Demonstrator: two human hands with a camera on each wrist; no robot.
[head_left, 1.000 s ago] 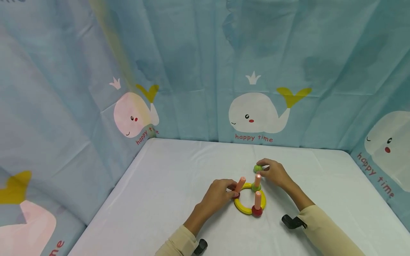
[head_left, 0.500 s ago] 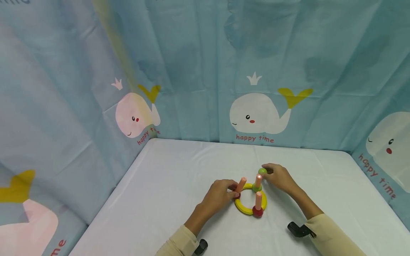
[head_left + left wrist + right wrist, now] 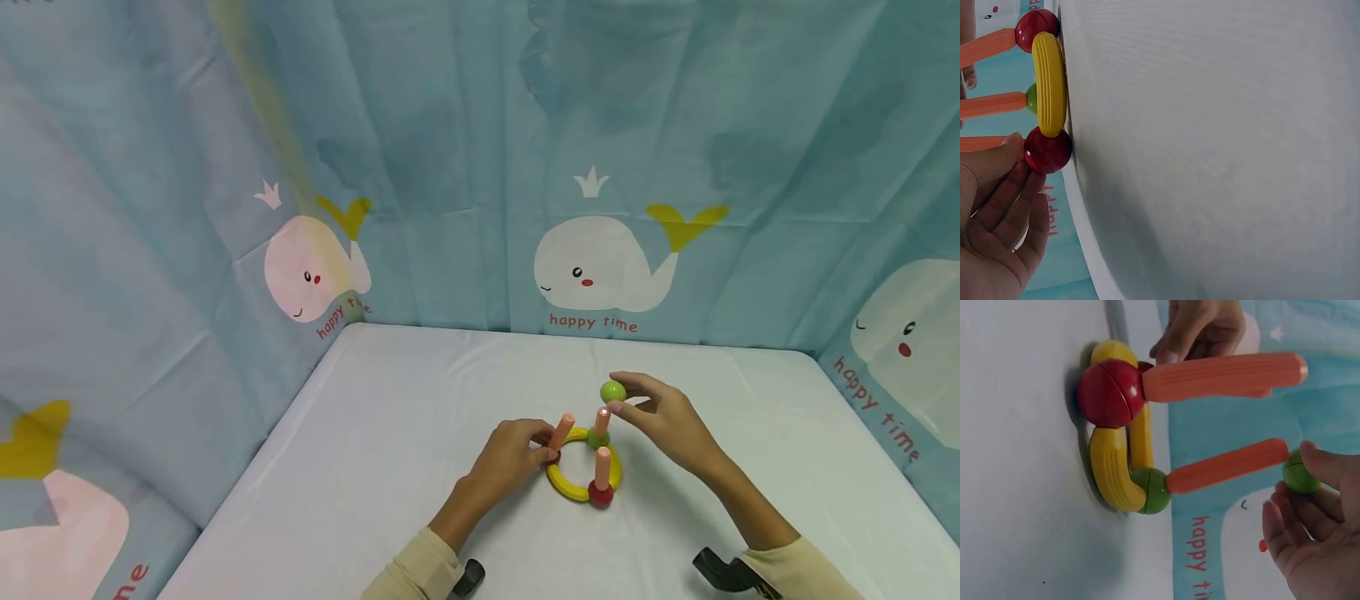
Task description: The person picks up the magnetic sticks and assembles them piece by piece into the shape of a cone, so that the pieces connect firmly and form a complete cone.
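In the head view a ring of yellow curved pieces [image 3: 567,487] lies on the white table, joined by red and green balls. Orange rods stand up from the balls: one on the near red ball [image 3: 601,494], one on the far green ball [image 3: 1155,491], and a slightly leaning one at left. My left hand [image 3: 510,462] pinches the left red ball [image 3: 1049,150], its thumb at the foot of that rod. Between thumb and fingers my right hand [image 3: 667,421] holds a loose green ball [image 3: 612,392], close to the top of the far orange rod [image 3: 1229,465]; contact is unclear.
The white table [image 3: 420,400] extends around the ring. Behind and beside it hangs a blue curtain [image 3: 450,250] printed with whales. Black wrist mounts [image 3: 723,571] sit at the sleeve cuffs.
My right hand has raised the green ball from behind the ring to near the top of the far rod, with its wrist turning. My left hand stays on the ring's left side.
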